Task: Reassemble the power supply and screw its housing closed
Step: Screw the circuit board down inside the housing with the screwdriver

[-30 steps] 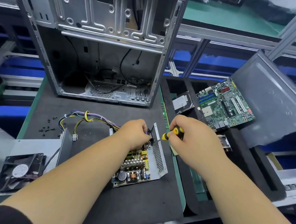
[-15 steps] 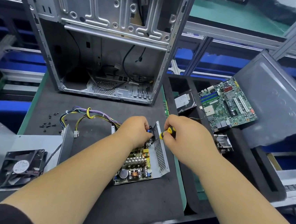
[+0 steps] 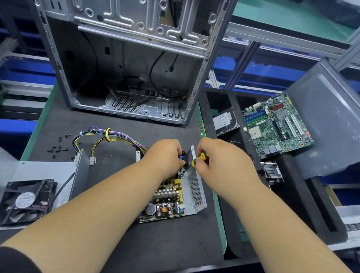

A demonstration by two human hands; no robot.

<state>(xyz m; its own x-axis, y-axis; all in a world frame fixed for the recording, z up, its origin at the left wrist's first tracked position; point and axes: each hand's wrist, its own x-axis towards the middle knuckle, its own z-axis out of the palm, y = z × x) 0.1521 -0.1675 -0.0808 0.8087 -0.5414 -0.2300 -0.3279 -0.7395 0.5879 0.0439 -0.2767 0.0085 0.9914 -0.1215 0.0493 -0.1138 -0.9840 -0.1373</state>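
Open power supply base, grey sheet metal with a perforated side wall (image 3: 195,189) and exposed circuit board (image 3: 164,201): lies on the dark foam work mat (image 3: 104,228), directly below and just nearer the person than both hands.

Left hand (image 3: 165,156): fingers curled around a small black part (image 3: 184,156) at the far end of the perforated wall; a blue piece shows at its fingertips.

Right hand (image 3: 220,160): just right of the left hand, closed around a yellow-and-black screwdriver handle (image 3: 199,159), whose tip points at the same far end of the wall. The tip itself is too small to make out.

Bundle of coloured wires with a yellow tie (image 3: 109,135): runs left from the left hand across the mat.

Loose black screws (image 3: 58,146): well left of the left hand.

Grey metal cover with black square fan (image 3: 28,198): left and nearer, beside the left forearm.

Empty silver computer case (image 3: 134,50): upright beyond both hands.

Green motherboard (image 3: 276,126): beyond and right of the right hand.
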